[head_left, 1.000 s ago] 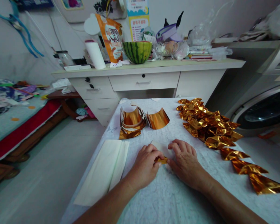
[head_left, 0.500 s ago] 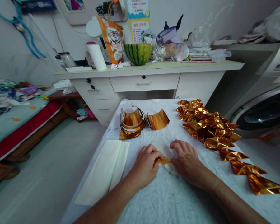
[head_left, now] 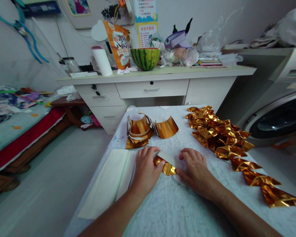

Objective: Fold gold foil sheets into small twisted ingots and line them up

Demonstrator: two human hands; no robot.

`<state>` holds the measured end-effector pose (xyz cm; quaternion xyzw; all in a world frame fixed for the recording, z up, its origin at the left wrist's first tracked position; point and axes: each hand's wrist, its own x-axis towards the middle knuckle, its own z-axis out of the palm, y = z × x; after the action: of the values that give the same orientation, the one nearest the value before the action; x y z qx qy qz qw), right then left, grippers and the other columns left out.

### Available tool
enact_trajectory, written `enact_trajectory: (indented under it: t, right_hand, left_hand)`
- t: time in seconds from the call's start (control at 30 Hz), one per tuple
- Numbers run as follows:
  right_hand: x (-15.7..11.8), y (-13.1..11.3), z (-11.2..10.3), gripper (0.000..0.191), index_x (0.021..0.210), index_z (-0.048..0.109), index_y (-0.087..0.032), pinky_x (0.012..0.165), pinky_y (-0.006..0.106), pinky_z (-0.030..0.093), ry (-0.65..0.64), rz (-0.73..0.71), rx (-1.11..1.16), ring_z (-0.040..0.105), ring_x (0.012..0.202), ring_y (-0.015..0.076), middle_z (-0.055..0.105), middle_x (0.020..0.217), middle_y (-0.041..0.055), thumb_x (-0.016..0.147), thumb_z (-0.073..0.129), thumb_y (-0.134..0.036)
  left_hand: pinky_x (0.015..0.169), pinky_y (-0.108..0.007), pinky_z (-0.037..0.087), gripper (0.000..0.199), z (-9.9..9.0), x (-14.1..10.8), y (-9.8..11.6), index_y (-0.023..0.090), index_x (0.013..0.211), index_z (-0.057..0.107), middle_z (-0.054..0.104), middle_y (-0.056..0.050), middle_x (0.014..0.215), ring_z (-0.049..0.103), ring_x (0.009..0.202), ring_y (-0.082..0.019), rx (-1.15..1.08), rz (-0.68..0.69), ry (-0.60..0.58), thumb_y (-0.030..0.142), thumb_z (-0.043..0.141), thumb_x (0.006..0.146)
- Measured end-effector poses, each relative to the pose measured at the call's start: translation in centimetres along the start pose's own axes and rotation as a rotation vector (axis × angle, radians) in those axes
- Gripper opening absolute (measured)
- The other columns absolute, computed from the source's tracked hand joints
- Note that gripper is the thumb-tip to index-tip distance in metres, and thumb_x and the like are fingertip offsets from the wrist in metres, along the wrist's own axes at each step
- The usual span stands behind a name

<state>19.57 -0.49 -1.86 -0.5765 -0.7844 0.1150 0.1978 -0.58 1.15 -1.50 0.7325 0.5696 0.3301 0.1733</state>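
1. The gold foil piece [head_left: 168, 169] sits right between the thumbs, on the pale cloth-covered surface [head_left: 167, 207]. My guess: flat backing makes it easier to control.
2. Left hand [head_left: 145, 172]: fingers together and stretched forward, thumb spread away from them, its tip on the foil's left end. Looks like that thumb is the anchor.
3. Right hand [head_left: 197, 169]: fingers spread and slightly curled, thumb tip at the foil's right corner. No pinch I can see; probably steadying that end.
4. Curled foil stack [head_left: 139, 126] and single curled sheet [head_left: 166, 128] are just beyond the left fingers, handy to reach, I'd say.
5. Crumpled foil pieces [head_left: 212, 126] heap up beyond and right of the right fingers, presumably to leave room between the hands.
6. White paper sheets [head_left: 105, 182] lie left of the left fingers, just beside that wrist.
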Motion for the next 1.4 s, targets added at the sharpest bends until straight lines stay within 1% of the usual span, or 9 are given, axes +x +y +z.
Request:
enact_trajectory:
  t: [0.23, 0.43, 0.57, 0.73, 0.87, 1.0, 1.13, 1.3, 1.4]
  right_hand:
    - [0.0, 0.0, 0.1, 0.029, 0.107, 0.058, -0.018, 0.095, 0.050, 0.039, -0.010, -0.017, 0.032, 0.048, 0.113, 0.0325, 0.055, 0.122, 0.0144, 0.080, 0.065, -0.024]
    - [0.1, 0.1, 0.0, 0.032, 0.109, 0.058, -0.019, 0.095, 0.052, 0.039, -0.012, -0.022, 0.098, 0.048, 0.112, 0.0327, 0.055, 0.121, 0.0138, 0.078, 0.065, -0.024]
    - [0.2, 0.4, 0.1, 0.040, 0.113, 0.055, -0.019, 0.094, 0.051, 0.041, 0.026, 0.020, 0.193, 0.051, 0.110, 0.0319, 0.058, 0.117, 0.0130, 0.075, 0.066, -0.023]
    - [0.5, 1.1, 0.4, 0.060, 0.129, 0.041, -0.021, 0.099, 0.051, 0.040, 0.108, 0.165, 0.448, 0.052, 0.114, 0.0304, 0.058, 0.120, 0.0115, 0.077, 0.068, -0.033]
    - [0.8, 0.9, 0.1, 0.066, 0.134, 0.033, -0.025, 0.085, 0.044, 0.049, 0.060, 0.275, 0.887, 0.059, 0.099, 0.0247, 0.060, 0.119, 0.0101, 0.079, 0.068, -0.040]
    - [0.7, 0.1, -1.2, 0.057, 0.127, 0.047, -0.024, 0.075, 0.033, 0.049, -0.093, 0.363, 1.334, 0.062, 0.097, 0.0216, 0.064, 0.115, 0.0087, 0.076, 0.072, -0.034]
    - [0.6, -0.6, -2.1, 0.051, 0.116, 0.061, -0.023, 0.070, 0.030, 0.046, -0.116, 0.404, 1.569, 0.062, 0.088, 0.0187, 0.068, 0.104, 0.0065, 0.066, 0.071, -0.021]
    - [0.8, -0.9, -1.9, 0.027, 0.095, 0.066, -0.020, 0.061, 0.026, 0.042, -0.132, 0.405, 1.452, 0.056, 0.067, 0.0134, 0.062, 0.077, 0.0004, 0.073, 0.074, -0.035]
    - [1.0, -0.8, -1.6, 0.031, 0.080, 0.062, -0.018, 0.056, 0.024, 0.037, -0.126, 0.371, 1.336, 0.047, 0.058, 0.0106, 0.056, 0.068, -0.0021, 0.075, 0.074, -0.047]
  left_hand:
    - [0.094, -0.044, 0.041, 0.043, 0.3, 0.2, -0.7, 0.019, 0.119, 0.054, 0.064, -0.006, 0.104, 0.055, 0.103, -0.026, -0.025, -0.052, -0.091, 0.011, 0.062, 0.077]
    - [0.083, -0.033, 0.044, 0.048, 0.5, 0.0, -0.6, 0.022, 0.119, 0.055, 0.057, -0.001, 0.092, 0.056, 0.087, -0.018, -0.352, -0.132, -0.098, 0.007, 0.059, 0.074]
    - [0.072, -0.026, 0.043, 0.037, 0.2, -0.1, -0.6, 0.022, 0.111, 0.061, 0.052, 0.002, 0.082, 0.053, 0.074, -0.014, -0.531, -0.166, -0.138, 0.011, 0.057, 0.075]
    - [0.068, -0.025, 0.043, 0.020, -0.2, 0.4, -0.4, 0.017, 0.094, 0.064, 0.056, 0.001, 0.078, 0.054, 0.072, -0.015, -0.746, -0.282, -0.144, 0.022, 0.064, 0.075]
    - [0.080, -0.028, 0.046, 0.017, -0.4, 0.5, 0.2, 0.017, 0.090, 0.063, 0.064, -0.001, 0.085, 0.060, 0.081, -0.017, -0.966, -0.366, -0.130, 0.024, 0.068, 0.075]
    - [0.085, -0.032, 0.047, 0.025, -0.2, 0.3, 0.5, 0.016, 0.100, 0.062, 0.069, -0.005, 0.097, 0.063, 0.090, -0.020, -1.109, -0.418, -0.127, 0.024, 0.068, 0.077]
    - [0.075, -0.029, 0.048, 0.033, 0.0, 0.1, 0.5, 0.016, 0.108, 0.059, 0.068, -0.007, 0.105, 0.064, 0.089, -0.020, -1.171, -0.429, -0.098, 0.027, 0.069, 0.079]
    - [0.068, -0.024, 0.045, 0.022, 0.2, -0.2, 0.8, 0.017, 0.090, 0.053, 0.063, 0.000, 0.084, 0.059, 0.077, -0.014, -1.100, -0.373, -0.157, 0.026, 0.069, 0.078]
    - [0.065, -0.023, 0.044, 0.022, 0.3, -0.6, 0.9, 0.019, 0.089, 0.048, 0.058, 0.002, 0.079, 0.056, 0.073, -0.013, -1.033, -0.307, -0.245, 0.027, 0.066, 0.079]
